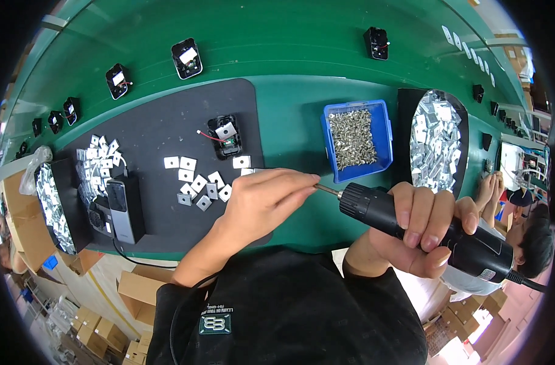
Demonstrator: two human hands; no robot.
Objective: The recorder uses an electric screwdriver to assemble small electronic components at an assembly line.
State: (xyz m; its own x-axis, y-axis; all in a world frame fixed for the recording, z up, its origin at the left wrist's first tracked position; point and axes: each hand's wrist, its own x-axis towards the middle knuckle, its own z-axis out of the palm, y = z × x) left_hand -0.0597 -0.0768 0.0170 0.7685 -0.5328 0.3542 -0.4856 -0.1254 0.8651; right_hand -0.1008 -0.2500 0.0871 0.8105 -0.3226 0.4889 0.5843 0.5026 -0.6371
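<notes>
Gripping a black cylindrical electric screwdriver in the right hand, left hand pinching its slim metal bit, with a square silver plate already in the open black plastic housing at left but imo not screwed down.

Right hand gripping black electric screwdriver, lower right; left hand pinching bit, mid-frame. Blue screw bin right of centre.

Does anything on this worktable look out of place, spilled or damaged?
Nothing looks clearly spilled or damaged. Slightly untidy: square plates lie at mixed angles on the dark mat, and a red wire sticks out beyond the black housing there.
</notes>
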